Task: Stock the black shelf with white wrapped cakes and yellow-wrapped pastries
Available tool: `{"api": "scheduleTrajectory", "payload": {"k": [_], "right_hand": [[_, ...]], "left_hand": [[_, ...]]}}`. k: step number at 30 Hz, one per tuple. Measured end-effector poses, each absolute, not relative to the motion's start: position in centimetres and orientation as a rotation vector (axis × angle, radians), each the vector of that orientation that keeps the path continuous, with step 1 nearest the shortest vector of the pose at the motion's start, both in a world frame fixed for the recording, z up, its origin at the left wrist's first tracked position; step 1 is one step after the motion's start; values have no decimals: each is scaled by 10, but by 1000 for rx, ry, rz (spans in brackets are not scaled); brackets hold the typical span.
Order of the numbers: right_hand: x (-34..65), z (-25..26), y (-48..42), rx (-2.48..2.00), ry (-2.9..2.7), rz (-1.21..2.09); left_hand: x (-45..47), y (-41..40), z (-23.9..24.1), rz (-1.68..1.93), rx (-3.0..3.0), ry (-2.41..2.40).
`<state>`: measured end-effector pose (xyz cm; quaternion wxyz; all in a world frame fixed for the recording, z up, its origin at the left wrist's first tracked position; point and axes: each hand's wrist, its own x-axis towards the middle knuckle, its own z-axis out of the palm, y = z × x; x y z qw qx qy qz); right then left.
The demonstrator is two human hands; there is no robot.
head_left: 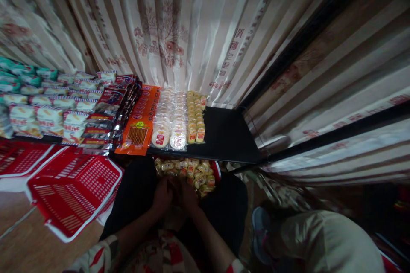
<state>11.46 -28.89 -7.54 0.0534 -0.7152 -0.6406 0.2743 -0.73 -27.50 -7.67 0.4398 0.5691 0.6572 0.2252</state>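
Note:
My left hand (pixel 162 198) and my right hand (pixel 188 198) are close together low in the head view, just below a heap of small yellow wrapped snacks (pixel 188 172) in a red basket (pixel 216 169). Both hands are dark and their fingers curl inward toward each other; what they hold cannot be made out. Above them a black shelf (pixel 227 136) carries rows of the same yellow snacks (pixel 196 119), round white wrapped cakes (pixel 169 121) and orange packets (pixel 142 121).
Dark red packets (pixel 107 113) and white snack bags (pixel 48 106) fill the shelf's left part. Red plastic baskets (pixel 75 190) lie on the wooden floor at left. Patterned curtains (pixel 179 30) hang behind. Another person's sleeve (pixel 323 239) shows at lower right.

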Motion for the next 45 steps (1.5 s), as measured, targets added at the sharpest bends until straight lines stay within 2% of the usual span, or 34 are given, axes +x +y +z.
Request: {"api": "scheduleTrajectory", "payload": {"k": [10, 14, 20, 25, 31, 35, 45], "right_hand": [[159, -34, -288, -1684, -1764, 714], [169, -15, -285, -1666, -1580, 671], [169, -15, -282, -1584, -991, 879], [161, -11, -284, -1514, -896, 887], [178, -1, -272, -1430, -778, 876], [207, 4, -252, -1435, -719, 824], [270, 11, -154, -1451, -888, 732]], "left_hand": [[3, -246, -32, 804, 1102, 1454], [10, -240, -19, 847, 1046, 1325], [28, -244, -8, 986, 805, 1167], [52, -245, 8, 987, 750, 1076], [85, -234, 27, 882, 922, 1060], [107, -219, 39, 875, 1221, 1237], [178, -151, 50, 932, 1438, 1234]]}}
